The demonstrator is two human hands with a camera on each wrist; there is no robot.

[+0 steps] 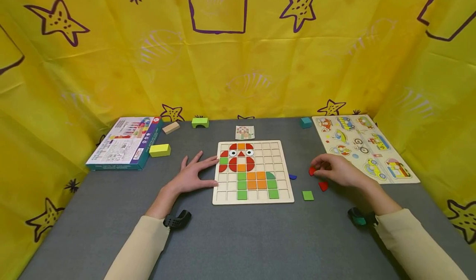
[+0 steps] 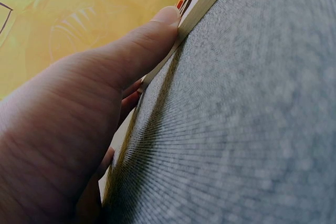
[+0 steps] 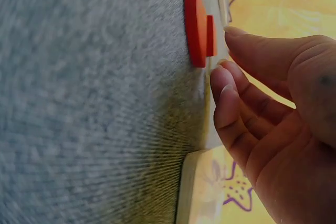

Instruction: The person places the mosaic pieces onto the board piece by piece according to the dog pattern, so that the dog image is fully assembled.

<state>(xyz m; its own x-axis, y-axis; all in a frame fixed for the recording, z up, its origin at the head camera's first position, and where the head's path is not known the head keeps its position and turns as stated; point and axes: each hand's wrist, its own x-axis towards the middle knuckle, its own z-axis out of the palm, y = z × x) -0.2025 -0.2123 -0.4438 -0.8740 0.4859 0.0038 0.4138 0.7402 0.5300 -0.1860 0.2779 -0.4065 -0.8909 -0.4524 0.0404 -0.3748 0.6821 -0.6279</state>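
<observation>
My left hand (image 1: 194, 175) is spread beside the wooden grid board (image 1: 227, 196), with its thumb and fingertips at the board's left edge. In the left wrist view the thumb (image 2: 142, 48) lies against the board's side. Red, green and orange pieces on the board form an animal-like figure with two round eyes. At the right, my right hand (image 1: 336, 170) has loosely bent fingers right at a small red piece (image 1: 311, 171) on the table. The right wrist view shows a gap between thumb and fingertips, with nothing held. A second red piece (image 1: 323, 186) lies just nearer me.
A green square (image 1: 308, 195) and a blue piece (image 1: 293, 176) lie right of the board. Behind it is a pattern card (image 1: 244, 132). A picture puzzle board (image 1: 375, 164) is far right, a box (image 1: 119, 147) far left. Several toy blocks, including a yellow block (image 1: 160, 150), stand around.
</observation>
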